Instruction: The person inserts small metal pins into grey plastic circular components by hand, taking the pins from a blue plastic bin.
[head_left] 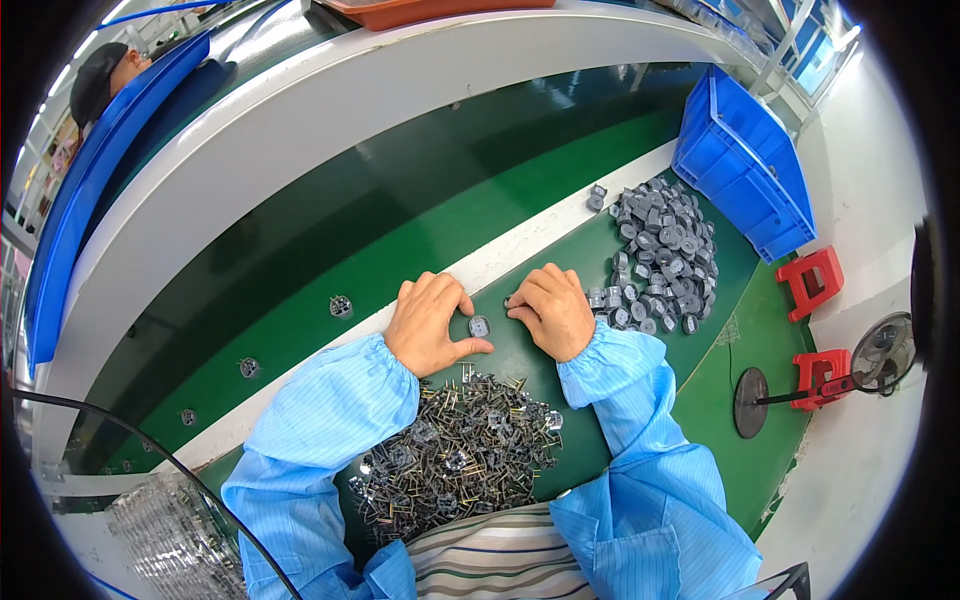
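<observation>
My left hand [428,322] rests over the green bench [520,365], thumb and fingers spread apart. In the gap beside them sits a small grey round cap [479,326], which they do not grip. Close by on the right, my right hand [553,312] is closed in a pinch; a small dark piece [508,301] shows partly at its fingertips, too little to name. Just below both hands lies a heap of small metal-pinned parts [455,455]. A pile of grey round caps [665,250] spreads beyond my right hand.
A green conveyor belt [420,235] behind a white rail carries several small pinned parts [341,306]. A blue crate [745,160] stands at the far right, near red stools [810,282] and a fan [882,355]. Stacked clear trays [170,535] lie lower left. A person [100,85] is at upper left.
</observation>
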